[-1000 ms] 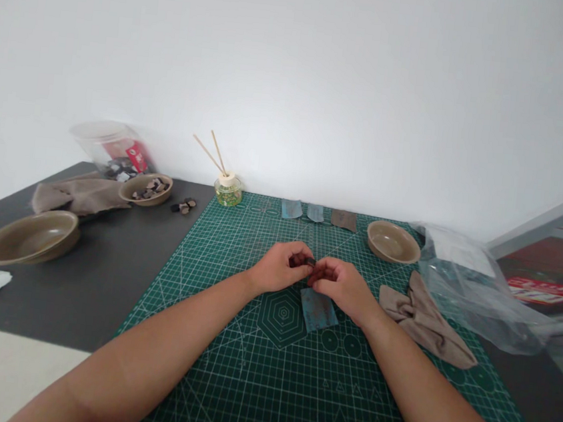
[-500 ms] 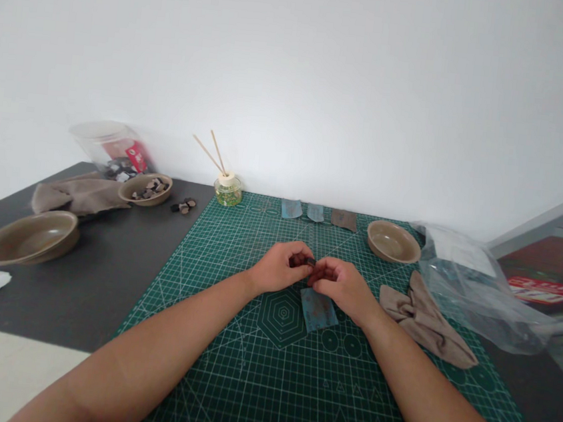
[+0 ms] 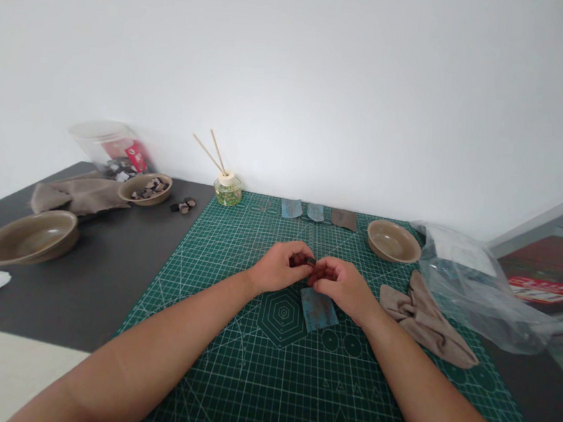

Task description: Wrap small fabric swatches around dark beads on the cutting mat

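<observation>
Wall (image 3: 323, 101): softly bright, palest mid-height
Left bowl (image 3: 30, 238): dull glare inside
Jar (image 3: 98, 141): blurred
Top-right corner: darkened
Frame edges: stretched

Three round, glossy brown bowls (image 3: 30, 238) (image 3: 160, 199) (image 3: 393, 241) are sitting on the dark tabletop (image 3: 114, 274), two nearer its left edge. One green gridded mat (image 3: 242, 395) is bearing three square blue patches (image 3: 320, 311) (image 3: 292, 209) (image 3: 315, 212) and one square brown patch (image 3: 343, 219). Two crumpled taupe cloths (image 3: 84, 196) (image 3: 428, 324), one clear plastic tub (image 3: 102, 142), one clear plastic bag (image 3: 484, 293) and one glass reed diffuser (image 3: 228, 190) are showing (small dark-and-tan pieces (image 3: 185, 206) are lying too bunched for counting).
</observation>
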A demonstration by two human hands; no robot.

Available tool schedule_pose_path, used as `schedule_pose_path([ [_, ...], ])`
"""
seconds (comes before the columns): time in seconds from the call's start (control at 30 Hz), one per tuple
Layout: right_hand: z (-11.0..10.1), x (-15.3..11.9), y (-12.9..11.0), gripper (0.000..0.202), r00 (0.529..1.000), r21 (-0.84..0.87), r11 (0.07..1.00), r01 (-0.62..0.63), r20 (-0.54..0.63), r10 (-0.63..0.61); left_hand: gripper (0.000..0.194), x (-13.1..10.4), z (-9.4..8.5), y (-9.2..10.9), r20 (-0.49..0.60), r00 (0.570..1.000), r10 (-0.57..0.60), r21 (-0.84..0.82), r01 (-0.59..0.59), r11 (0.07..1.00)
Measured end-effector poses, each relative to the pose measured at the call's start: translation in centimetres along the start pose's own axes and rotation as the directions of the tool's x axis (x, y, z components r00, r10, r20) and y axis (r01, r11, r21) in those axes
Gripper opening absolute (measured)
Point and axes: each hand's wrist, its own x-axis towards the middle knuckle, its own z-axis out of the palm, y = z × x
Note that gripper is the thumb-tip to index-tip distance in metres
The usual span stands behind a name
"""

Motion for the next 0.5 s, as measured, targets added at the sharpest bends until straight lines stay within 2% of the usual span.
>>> schedule_pose_path([
  [0.5,-0.01,-0.03,-0.18,0.017,1.000,-0.010,1.000,0.004,-0.004,-0.004,0.010,0.00,-0.01,-0.05,-0.001,1.000,0.001,0.001,-0.001,1.000],
])
